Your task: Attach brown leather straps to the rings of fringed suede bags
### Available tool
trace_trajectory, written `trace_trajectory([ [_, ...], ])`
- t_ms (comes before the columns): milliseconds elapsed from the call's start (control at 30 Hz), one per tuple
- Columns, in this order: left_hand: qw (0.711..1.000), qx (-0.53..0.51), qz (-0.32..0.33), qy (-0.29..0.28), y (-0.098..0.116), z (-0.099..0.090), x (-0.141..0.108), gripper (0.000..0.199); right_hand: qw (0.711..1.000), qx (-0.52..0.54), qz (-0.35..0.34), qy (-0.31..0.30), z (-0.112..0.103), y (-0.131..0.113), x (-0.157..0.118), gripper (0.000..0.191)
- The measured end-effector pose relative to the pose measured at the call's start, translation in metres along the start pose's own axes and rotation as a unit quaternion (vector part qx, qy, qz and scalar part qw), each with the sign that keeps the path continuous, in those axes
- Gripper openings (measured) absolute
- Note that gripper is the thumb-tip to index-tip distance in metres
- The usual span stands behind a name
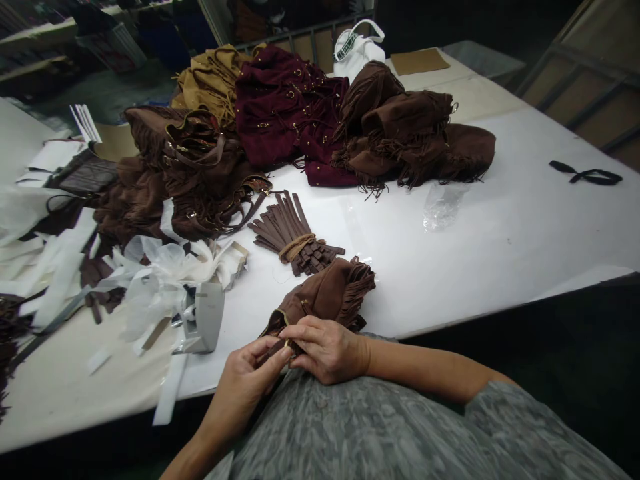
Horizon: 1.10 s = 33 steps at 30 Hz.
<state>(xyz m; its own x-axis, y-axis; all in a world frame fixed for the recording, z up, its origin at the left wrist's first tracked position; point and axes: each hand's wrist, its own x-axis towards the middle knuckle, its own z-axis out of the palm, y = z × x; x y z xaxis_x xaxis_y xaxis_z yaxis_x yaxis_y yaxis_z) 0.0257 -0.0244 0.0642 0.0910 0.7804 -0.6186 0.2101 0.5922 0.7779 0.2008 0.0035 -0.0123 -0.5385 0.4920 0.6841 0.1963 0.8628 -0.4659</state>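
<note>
A brown fringed bag (325,290) lies at the table's near edge, its open rim toward my body. My left hand (254,365) pinches a dark strap piece at that rim, thumb and fingers closed beside a small gold-coloured metal part (287,343). Close against it, my right hand (325,348) is closed on the bag's edge, fingertips at the same metal part. The fingers hide most of the strap end. Just beyond the bag rests a bundle of brown straps (295,233) tied with a tan band.
Brown bags (175,173), a maroon pile (285,107) and more brown fringed bags (400,133) stand across the back. At left are a grey tape dispenser (206,317) and white strips (60,267). A black loop (595,176) lies far right, a clear plastic wrapper (443,207) mid-table.
</note>
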Motion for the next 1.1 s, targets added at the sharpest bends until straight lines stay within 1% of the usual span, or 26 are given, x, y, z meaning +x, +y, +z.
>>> trace_trajectory([
  [67,1.0,-0.019,-0.012,0.005,-0.004,-0.001,0.0,0.037,1.0,0.029,0.01,0.001,0.002,0.002,0.002,0.024],
  [133,0.999,-0.039,-0.021,0.018,-0.008,-0.001,0.0,0.037,0.998,0.054,0.033,0.005,0.002,0.005,0.004,0.027],
  [200,0.998,-0.055,-0.028,0.029,-0.011,-0.001,0.0,0.037,0.996,0.073,0.049,0.002,0.003,0.01,0.005,0.033],
  [300,0.996,-0.075,-0.047,0.03,-0.012,-0.001,-0.003,0.038,0.993,0.106,0.052,-0.015,0.002,0.018,0.006,0.043],
  [367,0.994,-0.088,-0.057,0.033,-0.01,-0.002,-0.006,0.038,0.99,0.132,0.052,-0.023,0.002,0.022,0.009,0.045],
  [467,0.991,-0.115,-0.061,0.042,-0.004,-0.003,-0.011,0.039,0.985,0.163,0.041,-0.026,0.001,0.022,0.017,0.04],
  [600,0.986,-0.141,-0.076,0.034,0.005,-0.004,-0.018,0.042,0.985,0.172,0.036,-0.004,0.001,0.016,0.029,0.037],
  [667,0.984,-0.155,-0.07,0.046,0.01,-0.003,-0.021,0.042,0.985,0.171,0.038,0.002,0.002,0.013,0.033,0.039],
  [700,0.983,-0.164,-0.062,0.059,0.012,-0.003,-0.023,0.041,0.985,0.17,0.038,-0.004,0.002,0.013,0.036,0.041],
  [800,0.976,-0.196,-0.038,0.087,0.019,-0.002,-0.027,0.036,0.983,0.174,0.021,-0.053,0.003,0.017,0.045,0.041],
  [900,0.972,-0.216,-0.034,0.09,0.027,-0.004,-0.029,0.033,0.98,0.176,0.0,-0.093,0.0,0.024,0.056,0.042],
  [1033,0.971,-0.213,-0.042,0.1,0.035,-0.012,-0.027,0.033,0.98,0.157,-0.012,-0.12,-0.005,0.028,0.065,0.048],
  [1100,0.969,-0.214,-0.047,0.112,0.037,-0.014,-0.025,0.034,0.983,0.147,0.009,-0.112,-0.004,0.025,0.065,0.046],
])
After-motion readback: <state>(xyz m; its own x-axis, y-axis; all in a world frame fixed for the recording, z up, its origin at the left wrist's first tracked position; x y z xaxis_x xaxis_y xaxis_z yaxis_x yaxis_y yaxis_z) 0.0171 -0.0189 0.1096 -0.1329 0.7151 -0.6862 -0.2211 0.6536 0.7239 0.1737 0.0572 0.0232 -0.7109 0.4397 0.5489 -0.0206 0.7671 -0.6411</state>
